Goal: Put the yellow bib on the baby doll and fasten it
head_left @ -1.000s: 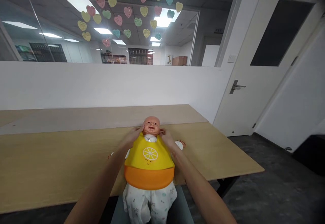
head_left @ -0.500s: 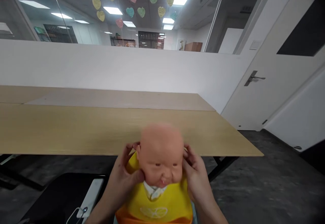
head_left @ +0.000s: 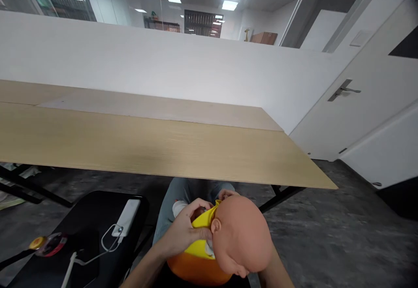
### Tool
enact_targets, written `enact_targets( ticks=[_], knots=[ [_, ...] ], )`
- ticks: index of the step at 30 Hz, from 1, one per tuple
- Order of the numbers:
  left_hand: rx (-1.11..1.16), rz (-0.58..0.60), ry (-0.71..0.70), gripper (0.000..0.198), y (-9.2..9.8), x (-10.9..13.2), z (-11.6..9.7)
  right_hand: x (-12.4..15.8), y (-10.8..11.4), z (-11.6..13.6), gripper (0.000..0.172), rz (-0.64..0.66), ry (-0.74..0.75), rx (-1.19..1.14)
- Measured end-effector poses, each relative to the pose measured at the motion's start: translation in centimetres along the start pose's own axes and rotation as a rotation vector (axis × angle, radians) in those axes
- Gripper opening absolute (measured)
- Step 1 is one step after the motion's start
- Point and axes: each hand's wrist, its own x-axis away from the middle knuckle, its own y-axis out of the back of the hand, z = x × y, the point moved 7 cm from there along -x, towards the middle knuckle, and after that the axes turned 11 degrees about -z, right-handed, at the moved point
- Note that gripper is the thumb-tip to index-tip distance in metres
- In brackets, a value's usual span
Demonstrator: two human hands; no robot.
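Observation:
A baby doll (head_left: 244, 231) with a bald head sits on my lap, its head tilted and its face turned down to the lower right. Round its neck is a yellow bib (head_left: 199, 249) with an orange lower part. My left hand (head_left: 186, 231) grips the bib's edge beside the neck, thumb close under the doll's ear. Curled fingers of my right hand (head_left: 227, 193) show beyond the head at the yellow neck edge. The doll's head hides most of that hand.
A long wooden table (head_left: 146, 144) stands ahead of my knees. On my left, a black chair (head_left: 88, 209) bears a white power bank (head_left: 127, 218) with a cable and a bottle (head_left: 50, 243) with a yellow cap. A white door (head_left: 359, 118) is at the right.
The doll has turned from facing me to facing down and right. My left hand has moved from beside its head to the bib's edge; my right hand is now mostly behind the head.

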Motion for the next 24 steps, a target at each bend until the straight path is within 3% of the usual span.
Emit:
enact_targets(
  ticks=[2,5,10,15,19,24],
  knots=[
    [-0.056,-0.008,-0.006,0.032,0.5,-0.2,-0.1,-0.5,-0.8,0.7,0.026,0.139,-0.016,-0.108],
    [-0.049,-0.044,0.015,0.025,0.7,-0.5,0.2,-0.9,-2.2,2.5,0.021,0.365,-0.013,-0.374],
    [0.027,-0.179,0.064,0.031,1.3,-1.1,2.1,-0.7,-2.7,2.8,0.019,0.282,0.027,-0.553],
    [0.069,-0.209,0.129,0.035,1.5,-1.4,3.0,1.0,-2.1,2.8,0.007,0.162,0.077,-0.504],
    [-0.049,-0.199,0.080,0.034,1.4,-1.4,2.3,1.3,-2.9,3.0,0.018,0.304,0.141,-0.351],
    [-0.118,-0.088,0.041,0.032,0.6,-1.4,2.3,0.3,-4.4,0.7,0.032,0.407,0.185,-0.164]
  ],
)
